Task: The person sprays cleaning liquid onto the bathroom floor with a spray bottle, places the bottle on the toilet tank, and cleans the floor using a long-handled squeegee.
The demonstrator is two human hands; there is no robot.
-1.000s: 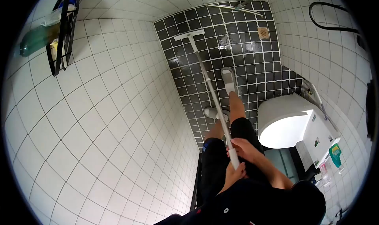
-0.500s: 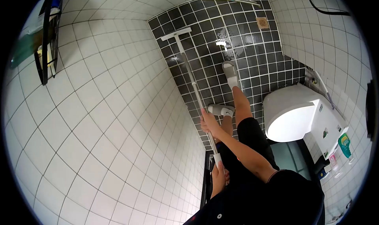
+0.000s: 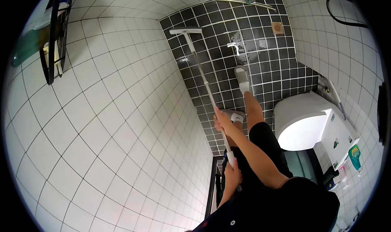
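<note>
A long-handled floor squeegee (image 3: 208,87) slants across the view, its pale pole running from my body to the far left of the floor. My right hand (image 3: 222,121) is wrapped round the middle of the pole. Lower down, my left hand (image 3: 233,175) grips the pole near its white end sleeve (image 3: 231,158). The squeegee's white head (image 3: 186,30) is by the left wall over dark floor tiles (image 3: 222,75), with a dark strip showing along it. Whether the blade touches the floor I cannot tell. Wet patches (image 3: 236,40) shine on the tiles.
My slippered feet (image 3: 243,77) stand mid-floor. A toilet (image 3: 291,114) is at right, with a green bottle (image 3: 354,156) beside it. Another wide-headed tool (image 3: 249,2) lies along the far wall near a drain (image 3: 277,28). A black rack (image 3: 52,44) hangs at upper left.
The squeegee head has turned from slanted to nearly level across the view and shifted slightly towards the far wall. Both hands keep their hold; the whole view has shifted a little.
</note>
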